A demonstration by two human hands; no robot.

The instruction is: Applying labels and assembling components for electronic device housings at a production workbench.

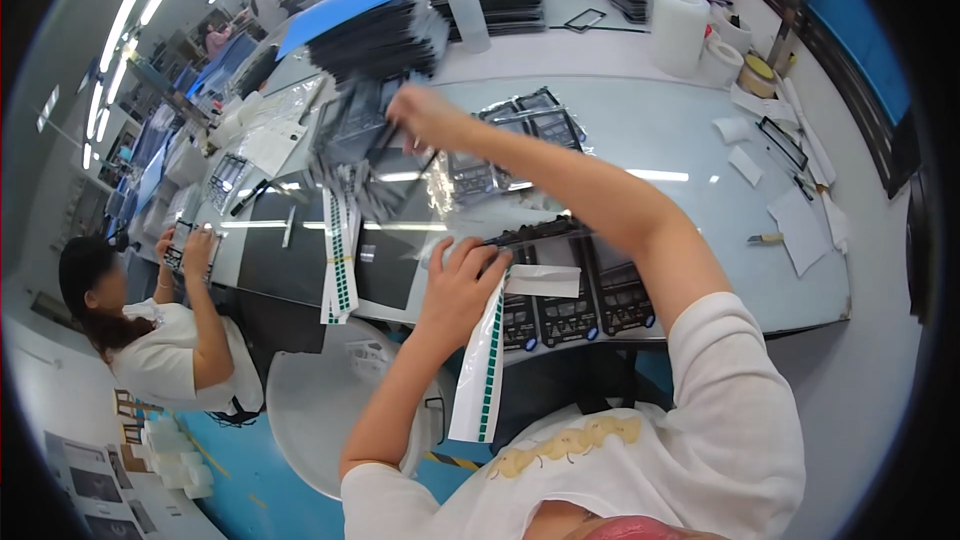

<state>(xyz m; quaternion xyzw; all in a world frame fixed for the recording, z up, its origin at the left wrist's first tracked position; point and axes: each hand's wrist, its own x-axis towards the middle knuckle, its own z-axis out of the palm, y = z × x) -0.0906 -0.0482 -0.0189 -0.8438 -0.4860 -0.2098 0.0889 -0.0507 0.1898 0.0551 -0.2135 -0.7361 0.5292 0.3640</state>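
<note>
My left hand (463, 275) is at the table's front edge, fingers curled over the upper end of a white strip with green squares (483, 380), which hangs below the edge. Beside it lie dark printed panels (570, 310) with blue dots at their corners, and a white paper piece (545, 281) is on them. My right hand (432, 118) reaches across to the far left, its fingers closed on a dark printed clear sheet (365, 130), smeared by motion. Right of that hand are more dark panels in clear film (530, 130).
A dark stack (375, 40) topped with a blue sheet stands behind, near a white squeeze bottle (467, 10). More green-square strips (340, 260) lie left. White rolls (680, 30), paper and a knife (766, 238) are right. A co-worker (180, 330) sits left, holding a dark frame.
</note>
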